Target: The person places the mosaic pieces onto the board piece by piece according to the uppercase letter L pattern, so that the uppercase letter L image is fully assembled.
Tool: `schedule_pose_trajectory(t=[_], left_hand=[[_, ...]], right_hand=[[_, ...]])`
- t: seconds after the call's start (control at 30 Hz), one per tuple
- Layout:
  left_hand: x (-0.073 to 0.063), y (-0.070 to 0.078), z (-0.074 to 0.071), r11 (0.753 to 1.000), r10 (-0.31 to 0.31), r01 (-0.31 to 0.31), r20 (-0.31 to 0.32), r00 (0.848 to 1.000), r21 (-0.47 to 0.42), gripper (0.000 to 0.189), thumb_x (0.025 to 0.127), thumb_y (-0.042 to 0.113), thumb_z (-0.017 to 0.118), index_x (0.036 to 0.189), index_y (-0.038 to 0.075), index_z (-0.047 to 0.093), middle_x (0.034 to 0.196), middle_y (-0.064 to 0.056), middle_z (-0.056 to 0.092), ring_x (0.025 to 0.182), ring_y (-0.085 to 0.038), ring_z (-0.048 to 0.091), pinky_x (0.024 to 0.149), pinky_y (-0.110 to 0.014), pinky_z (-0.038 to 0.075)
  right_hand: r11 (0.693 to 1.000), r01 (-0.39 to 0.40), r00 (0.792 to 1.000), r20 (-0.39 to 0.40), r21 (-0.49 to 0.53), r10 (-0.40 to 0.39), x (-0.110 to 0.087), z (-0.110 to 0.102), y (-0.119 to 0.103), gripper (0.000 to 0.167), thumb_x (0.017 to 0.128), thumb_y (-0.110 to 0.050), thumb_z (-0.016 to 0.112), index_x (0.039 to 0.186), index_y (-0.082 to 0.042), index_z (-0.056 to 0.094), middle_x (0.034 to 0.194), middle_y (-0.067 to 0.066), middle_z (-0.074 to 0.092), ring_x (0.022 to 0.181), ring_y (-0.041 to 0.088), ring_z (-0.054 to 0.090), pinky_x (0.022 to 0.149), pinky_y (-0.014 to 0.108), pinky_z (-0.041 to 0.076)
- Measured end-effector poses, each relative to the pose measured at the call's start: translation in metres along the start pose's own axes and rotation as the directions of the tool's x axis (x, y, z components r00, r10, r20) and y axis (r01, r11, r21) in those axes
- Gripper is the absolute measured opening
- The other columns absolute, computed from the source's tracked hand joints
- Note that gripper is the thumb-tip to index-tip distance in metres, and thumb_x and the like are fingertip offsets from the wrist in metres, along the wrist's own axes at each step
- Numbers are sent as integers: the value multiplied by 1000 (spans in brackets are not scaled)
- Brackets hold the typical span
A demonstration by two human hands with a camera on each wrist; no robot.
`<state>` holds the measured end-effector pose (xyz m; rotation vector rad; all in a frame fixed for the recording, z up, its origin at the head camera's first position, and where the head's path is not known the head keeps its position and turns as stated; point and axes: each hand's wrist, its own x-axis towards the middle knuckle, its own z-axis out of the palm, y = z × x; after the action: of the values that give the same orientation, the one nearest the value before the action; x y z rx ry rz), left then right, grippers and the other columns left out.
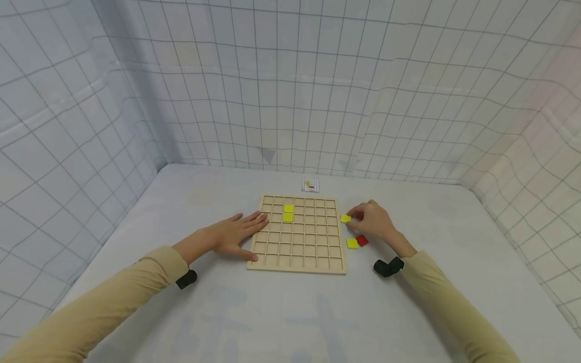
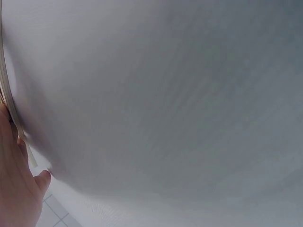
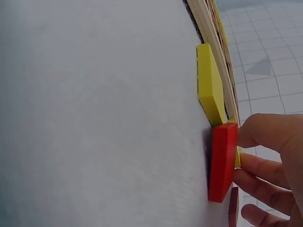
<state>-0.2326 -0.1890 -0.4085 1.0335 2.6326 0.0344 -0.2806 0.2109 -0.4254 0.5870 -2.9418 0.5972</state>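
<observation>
My left hand (image 1: 233,234) lies flat with fingers spread over the left edge of a wooden grid board (image 1: 295,264). Two yellow tiles (image 1: 288,213) sit in neighbouring cells in the board's upper part. Just off its right edge, my right hand (image 1: 373,221) pinches a yellow square tile (image 1: 345,218) between thumb and forefinger. In the right wrist view that tile is mostly hidden behind a red tile (image 3: 223,161). Closer to me lie another yellow tile (image 1: 352,243) and the same red tile (image 1: 361,240), side by side. A second red tile (image 3: 233,208) lies partly under the right hand.
A small card (image 1: 310,185) printed with a coloured grid pattern lies behind the board. White cloth covers the table (image 1: 281,312), and grid-lined curtains (image 1: 290,101) stand at the back and both sides. Each wrist carries a black camera mount (image 1: 388,266).
</observation>
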Motion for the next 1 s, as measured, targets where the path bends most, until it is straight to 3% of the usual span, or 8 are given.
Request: schedule_pose_trajectory(t=[0.37,0.6,1.0], left_hand=[[0,1,-3,1000,-2,2,-6,1000,5,101,85,70,50,156,10,9,163,-7,3,151,-28,5,119,-58,10],[0,0,-3,1000,-13,13,5,1000,2,101,85,70,50,156,11,9,164,-7,2,151,-27,4,119,-57,10],[0,0,-2,1000,-6,6,5,1000,11,101,85,71,49,156,11,9,164,-7,2,151,-27,4,119,-57,10]], right_hand=[[999,20,999,-33,50,-18,0,-7,-8,27,77,-27,74,96,-7,76,81,3,71,73,15,58,63,24,43],[994,9,998,-66,113,-2,0,-11,-30,29,76,-27,74,97,-7,77,87,7,74,74,18,59,61,24,43],[985,58,997,-56,160,-50,12,1,-63,29,79,-28,76,100,-8,76,93,5,75,78,18,62,65,25,46]])
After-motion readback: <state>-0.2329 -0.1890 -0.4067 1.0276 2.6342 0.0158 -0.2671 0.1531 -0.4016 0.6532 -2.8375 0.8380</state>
